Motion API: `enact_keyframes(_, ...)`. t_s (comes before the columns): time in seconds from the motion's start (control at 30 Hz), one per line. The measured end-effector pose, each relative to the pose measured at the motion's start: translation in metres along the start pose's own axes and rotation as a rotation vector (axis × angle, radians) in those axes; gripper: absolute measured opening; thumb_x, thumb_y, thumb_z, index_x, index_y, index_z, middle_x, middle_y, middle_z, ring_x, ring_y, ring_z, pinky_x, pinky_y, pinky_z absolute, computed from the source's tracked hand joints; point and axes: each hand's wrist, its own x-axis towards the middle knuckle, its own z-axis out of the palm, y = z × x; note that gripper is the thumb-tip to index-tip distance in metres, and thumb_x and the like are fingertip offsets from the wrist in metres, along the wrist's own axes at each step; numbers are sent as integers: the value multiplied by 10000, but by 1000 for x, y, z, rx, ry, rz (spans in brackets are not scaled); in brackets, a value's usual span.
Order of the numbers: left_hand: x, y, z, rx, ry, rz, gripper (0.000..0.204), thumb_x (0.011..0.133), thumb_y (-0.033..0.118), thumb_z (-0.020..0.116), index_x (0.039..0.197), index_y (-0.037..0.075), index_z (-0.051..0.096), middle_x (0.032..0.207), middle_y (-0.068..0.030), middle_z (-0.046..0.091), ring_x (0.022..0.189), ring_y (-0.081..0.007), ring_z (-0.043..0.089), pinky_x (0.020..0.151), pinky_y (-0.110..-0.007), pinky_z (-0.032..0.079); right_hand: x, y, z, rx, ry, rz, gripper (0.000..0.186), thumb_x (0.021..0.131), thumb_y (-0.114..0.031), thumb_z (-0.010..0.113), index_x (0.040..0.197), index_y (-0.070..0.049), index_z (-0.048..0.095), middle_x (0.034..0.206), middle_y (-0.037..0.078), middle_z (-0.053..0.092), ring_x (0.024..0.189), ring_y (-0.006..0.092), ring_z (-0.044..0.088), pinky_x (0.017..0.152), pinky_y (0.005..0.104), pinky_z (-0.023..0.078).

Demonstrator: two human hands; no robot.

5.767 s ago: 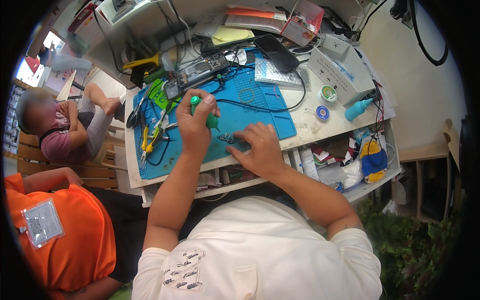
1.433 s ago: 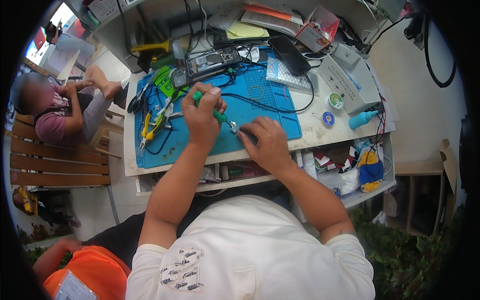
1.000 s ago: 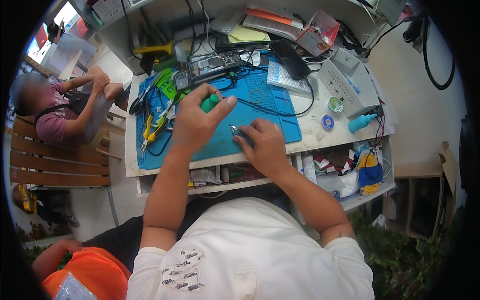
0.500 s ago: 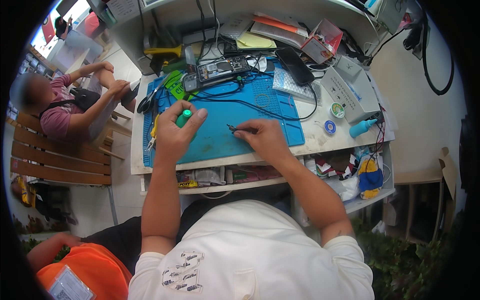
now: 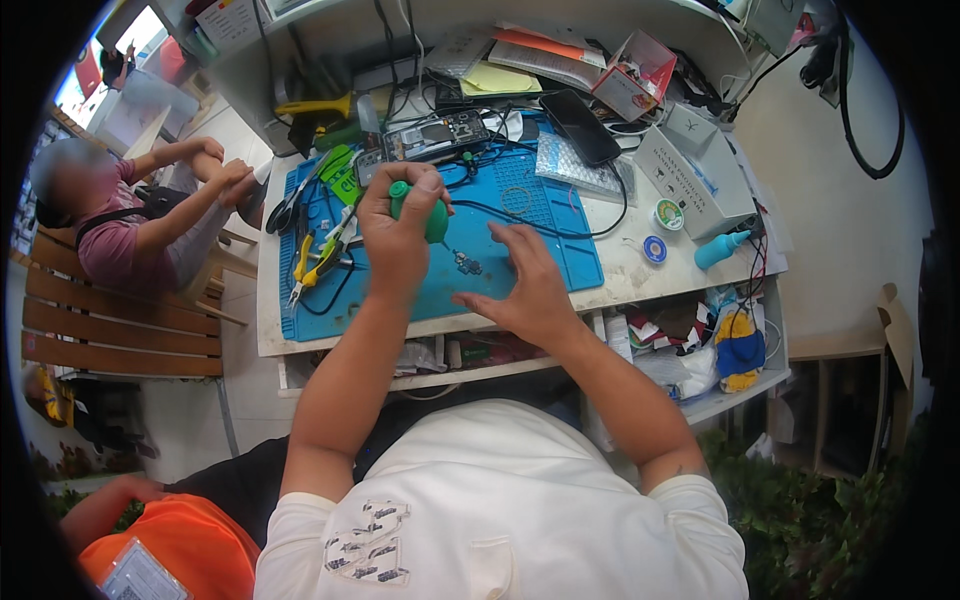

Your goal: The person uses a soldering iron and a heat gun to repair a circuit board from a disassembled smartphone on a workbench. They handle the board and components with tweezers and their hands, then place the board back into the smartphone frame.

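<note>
My left hand [image 5: 400, 225] is wrapped round a green bottle [image 5: 433, 222] with a thin needle-like tip pointing down toward a small electronic part [image 5: 467, 262] lying on the blue mat [image 5: 535, 260]. My right hand [image 5: 523, 285] is open around the right and near side of that part, fingers apart, holding nothing. An opened phone [image 5: 435, 135] lies at the back of the mat. Yellow-handled pliers [image 5: 310, 265], a green tool [image 5: 340, 170] and black scissors [image 5: 285, 210] lie left of my left hand.
A black phone [image 5: 580, 128], bubble wrap [image 5: 560, 160], white box [image 5: 690, 175], two spools [image 5: 660, 245] and cyan bottle [image 5: 718, 250] crowd the right. An open drawer [image 5: 690, 380] holds mixed items. A seated person [image 5: 130, 220] and an orange-clad person [image 5: 170, 540] are on the left.
My right hand has let go of the small part and spread open. My left hand has risen from half a second ago, bringing the green bottle's tip over the part.
</note>
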Motion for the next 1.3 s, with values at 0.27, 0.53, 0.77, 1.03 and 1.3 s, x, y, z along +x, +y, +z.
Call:
enact_keyframes(0.27,-13,-18,6,-27,-138,-153,232,1019,94,740,879,60,557,796,-25,535,698,-114,517,640,-340,488,-2,6,2,16,32,-31,952,756,-303,1044,1523,38,596,1394,235,637,1314,430,615,1110,508,547)
enact_keyframes(0.53,-13,-10,34,-59,-13,-45,259,1017,83,749,843,67,558,774,-4,517,670,-103,502,628,-319,462,1,4,2,-48,50,-89,852,769,-250,1010,1481,32,638,1305,211,659,1189,403,621,1028,504,545)
enact_keyframes(0.77,-8,-14,3,-34,-38,-128,241,1010,69,746,857,60,560,807,-10,532,672,-108,502,622,-329,465,0,3,2,-84,38,-82,759,785,-220,992,1423,37,671,1244,200,685,1167,390,630,1024,491,538)
enact_keyframes(1.03,1,-8,13,-113,9,-69,214,1015,103,772,869,56,622,777,-6,552,657,-101,541,634,-304,488,0,4,3,-105,40,-85,686,800,-195,968,1383,34,690,1214,192,693,1136,384,631,1018,486,531)
enact_keyframes(1.3,-14,-18,16,-248,45,-206,245,1010,109,772,839,66,603,747,0,535,641,-93,513,616,-305,471,1,4,4,-102,29,-79,672,793,-192,962,1368,30,695,1204,185,691,1120,383,624,1002,485,529)
